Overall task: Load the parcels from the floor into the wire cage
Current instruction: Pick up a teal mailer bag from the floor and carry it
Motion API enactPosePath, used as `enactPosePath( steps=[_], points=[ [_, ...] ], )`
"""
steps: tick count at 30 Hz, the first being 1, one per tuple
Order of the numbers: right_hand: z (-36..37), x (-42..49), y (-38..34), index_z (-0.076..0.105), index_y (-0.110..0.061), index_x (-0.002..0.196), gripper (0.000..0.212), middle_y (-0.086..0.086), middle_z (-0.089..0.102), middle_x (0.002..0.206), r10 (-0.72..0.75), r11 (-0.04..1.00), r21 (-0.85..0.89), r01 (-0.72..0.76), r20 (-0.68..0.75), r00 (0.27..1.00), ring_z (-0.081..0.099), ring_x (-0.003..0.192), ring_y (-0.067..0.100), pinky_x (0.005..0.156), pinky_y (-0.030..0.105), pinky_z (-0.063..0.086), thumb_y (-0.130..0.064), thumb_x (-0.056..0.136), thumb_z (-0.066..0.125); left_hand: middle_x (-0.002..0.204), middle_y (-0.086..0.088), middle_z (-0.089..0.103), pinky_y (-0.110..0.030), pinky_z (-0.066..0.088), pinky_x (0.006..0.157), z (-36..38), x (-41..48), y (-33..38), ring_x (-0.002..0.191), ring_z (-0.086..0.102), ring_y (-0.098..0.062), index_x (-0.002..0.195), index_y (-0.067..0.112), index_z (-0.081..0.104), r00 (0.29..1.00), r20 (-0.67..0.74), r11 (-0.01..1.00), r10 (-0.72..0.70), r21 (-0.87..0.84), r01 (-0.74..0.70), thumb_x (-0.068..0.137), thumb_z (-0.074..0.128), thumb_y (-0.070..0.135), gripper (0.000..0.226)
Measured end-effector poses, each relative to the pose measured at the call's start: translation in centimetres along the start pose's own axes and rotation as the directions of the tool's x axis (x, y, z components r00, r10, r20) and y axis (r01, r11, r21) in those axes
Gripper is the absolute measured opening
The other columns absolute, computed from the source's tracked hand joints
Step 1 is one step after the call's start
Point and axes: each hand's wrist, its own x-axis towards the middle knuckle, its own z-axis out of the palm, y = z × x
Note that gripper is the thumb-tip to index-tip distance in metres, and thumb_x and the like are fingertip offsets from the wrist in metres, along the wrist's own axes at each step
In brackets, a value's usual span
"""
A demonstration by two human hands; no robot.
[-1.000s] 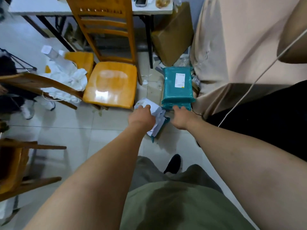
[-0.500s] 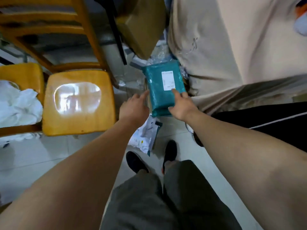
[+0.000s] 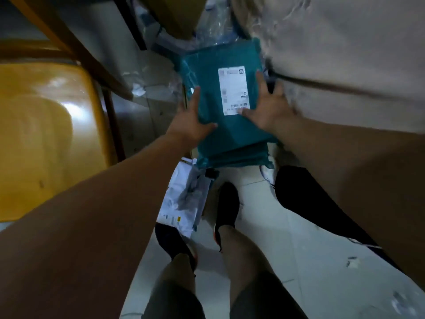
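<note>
Parcel: I saw the teal plastic mailer parcel (image 3: 230, 134) at upper centre of the frame, seemingly topping a stack on the pale tiled floor (image 3: 303, 249).
Left hand: the left hand (image 3: 192, 119) lay along its left edge, fingers straight, thumb on top.
Right hand: the right hand (image 3: 270, 109) pressed flat beside the white shipping label (image 3: 233, 90), fingers apart.
Why: I judged they bracketed it for a level lift.
Room: yellow wooden chair seat (image 3: 46, 134) at left; no cage showed.

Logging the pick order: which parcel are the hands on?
The teal parcel: left hand and right hand both touch it. The white parcel by the shoes has no hand on it.
</note>
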Motion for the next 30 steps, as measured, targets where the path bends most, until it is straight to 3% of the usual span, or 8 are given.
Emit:
enactPosePath(
  steps=[2,6,14,19,22,24,27,30],
  points=[
    [0.9,1.5,1.0,-0.012,-0.047,0.158,0.117,0.022,-0.011,0.167,-0.022,0.997,0.076,0.019,0.036,0.999,0.02,0.152,0.046,0.122,0.055,0.026,-0.065,0.081,0.074,0.165,-0.017,0.024,-0.031,0.033,0.119,1.8,1.6,-1.0,0.147,0.037,-0.03,0.164,0.039,0.002,1.0,0.019,0.98,-0.008,-0.199,0.012,0.077,0.086,0.05,0.122],
    [2.4,2.7,3.0,-0.014,-0.053,0.155,0.127,0.018,0.004,0.165,-0.031,0.982,0.19,0.023,0.035,0.999,0.027,0.15,0.041,0.122,0.055,0.027,-0.077,0.068,0.075,0.166,-0.001,0.027,-0.045,0.038,0.12,4.3,2.5,-1.8,0.149,0.036,-0.018,0.153,0.062,-0.004,1.0,0.003,0.902,0.03,-0.431,-0.025,0.057,0.09,0.068,0.135],
    [3.9,1.9,3.5,-0.007,-0.046,0.161,0.113,0.012,0.026,0.162,-0.083,0.894,0.437,0.101,-0.06,0.995,0.039,0.145,0.03,0.108,0.03,0.029,-0.059,0.083,0.075,0.166,0.004,0.029,-0.042,0.039,0.12,4.4,2.2,-1.6,0.148,0.038,-0.014,0.159,0.052,-0.002,0.992,-0.087,0.912,0.091,-0.393,-0.118,0.066,0.089,0.056,0.131],
    [4.7,-1.5,2.0,0.001,-0.044,0.162,0.109,0.01,0.03,0.16,-0.05,0.84,0.53,0.118,-0.141,0.989,0.039,0.144,0.028,0.117,0.037,0.034,-0.052,0.084,0.076,0.165,0.009,0.03,-0.016,0.035,0.108,3.2,-0.3,-1.5,0.138,0.038,0.001,0.161,0.048,0.002,0.988,-0.129,0.919,0.082,-0.373,-0.125,0.071,0.089,0.054,0.126],
    [5.2,-4.2,1.1,0.003,-0.041,0.163,0.109,0.01,0.031,0.158,0.012,0.805,0.585,0.097,-0.18,0.984,0.042,0.142,0.026,0.107,0.027,0.033,-0.049,0.084,0.078,0.166,0.016,0.028,-0.032,0.037,0.118,2.1,-2.5,-1.4,0.143,0.038,-0.001,0.16,0.051,0.001,0.982,-0.168,0.917,0.09,-0.37,-0.147,0.07,0.088,0.058,0.126],
    [5.2,-6.7,0.5,0.002,-0.043,0.162,0.11,0.011,0.033,0.153,0.029,0.801,0.592,0.092,-0.192,0.981,0.045,0.139,0.029,0.106,0.032,0.038,-0.05,0.083,0.079,0.166,0.017,0.027,-0.041,0.037,0.12,1.1,-4.4,-1.3,0.147,0.037,-0.005,0.16,0.05,-0.004,0.981,-0.173,0.922,0.087,-0.359,-0.145,0.069,0.088,0.06,0.13],
    [4.3,-11.2,-0.9,0.004,-0.044,0.161,0.115,0.009,0.036,0.144,0.062,0.804,0.589,0.079,-0.216,0.974,0.05,0.132,0.032,0.107,0.043,0.045,-0.057,0.076,0.08,0.161,0.01,0.037,-0.039,0.039,0.118,-0.8,-8.3,-0.6,0.142,0.045,-0.009,0.161,0.037,-0.014,0.989,-0.14,0.874,-0.039,-0.485,-0.034,0.069,0.089,0.057,0.139],
    [3.0,-16.3,-2.6,0.005,-0.048,0.16,0.118,0.008,0.037,0.141,0.104,0.787,0.614,0.065,-0.235,0.967,0.05,0.13,0.036,0.11,0.05,0.044,-0.062,0.07,0.08,0.144,0.006,0.06,-0.042,0.05,0.109,-3.6,-12.6,0.1,0.126,0.062,-0.012,0.157,0.029,0.028,0.991,-0.088,0.809,-0.097,-0.588,0.027,0.067,0.09,0.06,0.115]
  ],
)
